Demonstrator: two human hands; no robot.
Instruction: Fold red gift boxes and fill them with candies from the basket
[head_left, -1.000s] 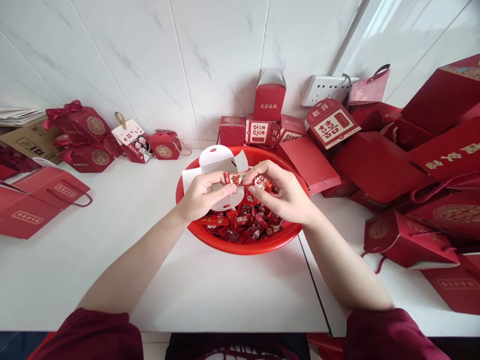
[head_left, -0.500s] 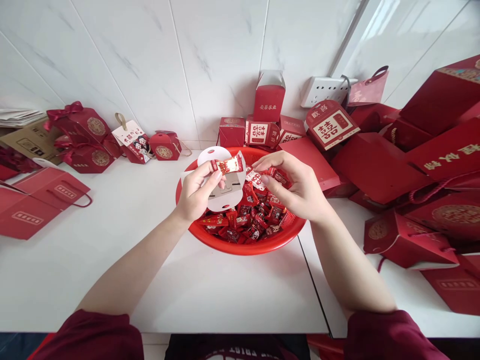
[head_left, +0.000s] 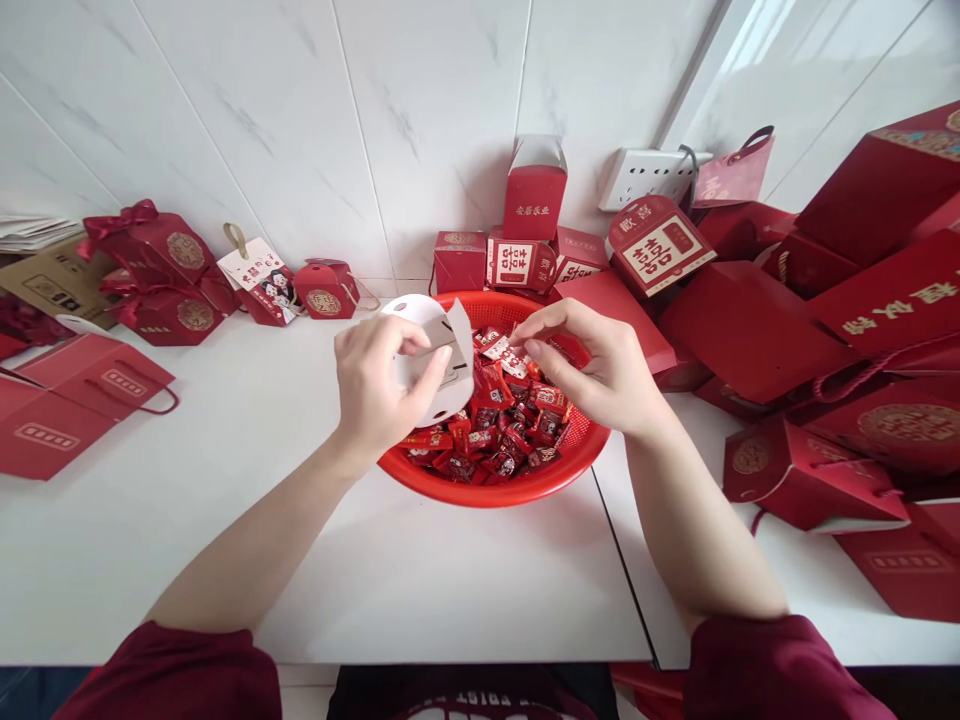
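Observation:
My left hand (head_left: 379, 385) is over an open gift box (head_left: 452, 402) with a white inside and rounded flaps with slots. Its thumb and forefinger are apart, with nothing seen between them; the other fingers are partly hidden. The box sits at the left side of a red plastic basket (head_left: 517, 494). Wrapped candies (head_left: 510, 440) in red and dark red fill the basket. Above its right part hovers my right hand (head_left: 596, 365), fingers curved, thumb a little apart from the forefinger, close to a white-and-red candy (head_left: 511, 360).
Red gift boxes (head_left: 757, 330) are heaped at the right, beside a white power strip (head_left: 651, 178). An upright open box (head_left: 535, 190) stands on others behind the basket. Finished-looking boxes with ribbons (head_left: 169, 265) and a red carton (head_left: 90, 400) occupy the left of the white table (head_left: 300, 520).
The red-and-gold candy in my left hand is out of sight, and that hand's fingers have parted. The gift box has shifted slightly left. My right hand has barely moved.

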